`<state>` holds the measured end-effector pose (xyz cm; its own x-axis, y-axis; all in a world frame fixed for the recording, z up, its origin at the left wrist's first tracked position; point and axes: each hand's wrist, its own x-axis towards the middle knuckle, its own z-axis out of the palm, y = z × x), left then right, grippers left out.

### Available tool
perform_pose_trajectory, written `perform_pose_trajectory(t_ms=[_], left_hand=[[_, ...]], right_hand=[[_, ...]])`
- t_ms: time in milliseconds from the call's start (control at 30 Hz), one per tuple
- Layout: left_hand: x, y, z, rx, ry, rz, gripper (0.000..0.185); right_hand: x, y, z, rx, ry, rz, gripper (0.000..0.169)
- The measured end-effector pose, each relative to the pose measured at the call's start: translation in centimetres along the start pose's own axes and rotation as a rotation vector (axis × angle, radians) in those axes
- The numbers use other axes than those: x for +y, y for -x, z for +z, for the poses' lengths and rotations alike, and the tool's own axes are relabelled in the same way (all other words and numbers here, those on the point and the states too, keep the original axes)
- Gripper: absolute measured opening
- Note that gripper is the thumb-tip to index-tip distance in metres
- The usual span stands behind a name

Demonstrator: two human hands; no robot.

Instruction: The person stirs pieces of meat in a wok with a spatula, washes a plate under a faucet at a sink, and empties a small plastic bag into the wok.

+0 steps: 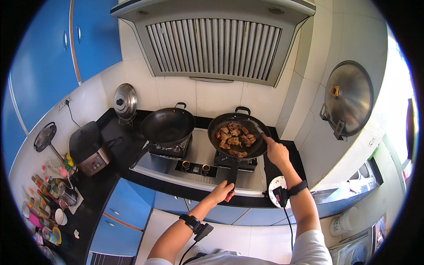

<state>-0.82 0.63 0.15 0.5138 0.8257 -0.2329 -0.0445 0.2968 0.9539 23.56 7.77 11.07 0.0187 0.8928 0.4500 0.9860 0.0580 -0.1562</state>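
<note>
A black wok (215,127) with browned meat pieces (234,141) in it sits on the right burner of the gas stove (198,180). My left hand (221,193) is closed round the end of the wok's long black handle (233,172). Over the wok's right rim, my right hand (277,153) grips a spatula (257,128); its head lies against the upper right inner wall, beside the meat. On the left burner stands another black wok (168,127) with nothing in it. Partly under my right forearm is a white patterned plate (276,184) at the counter's edge.
A rice cooker (89,149), a steel lid on a stand (125,101) and several bottles and jars (44,195) occupy the left counter. A large wok lid (349,97) hangs on the right wall. The range hood (215,49) overhangs the stove. Black cables trail from both wrists.
</note>
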Motion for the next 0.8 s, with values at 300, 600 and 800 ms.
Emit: perform_pose_trajectory(t_ms=[300, 600, 800], left_hand=[[-1.3, -1.1, 0.4, -0.068, -0.006, 0.046, 0.023], [0.0, -0.2, 0.4, -0.012, -0.051, 0.015, 0.023], [0.1, -0.1, 0.1, -0.012, -0.073, 0.023, 0.024]], right_hand=[[8.6, -8.6, 11.0, -0.577, -0.67, 0.634, 0.015], [2.8, -6.3, 7.3, -0.807, -1.295, 0.717, 0.015], [1.8, -2.3, -2.5, -0.651, -0.923, 0.461, 0.028]])
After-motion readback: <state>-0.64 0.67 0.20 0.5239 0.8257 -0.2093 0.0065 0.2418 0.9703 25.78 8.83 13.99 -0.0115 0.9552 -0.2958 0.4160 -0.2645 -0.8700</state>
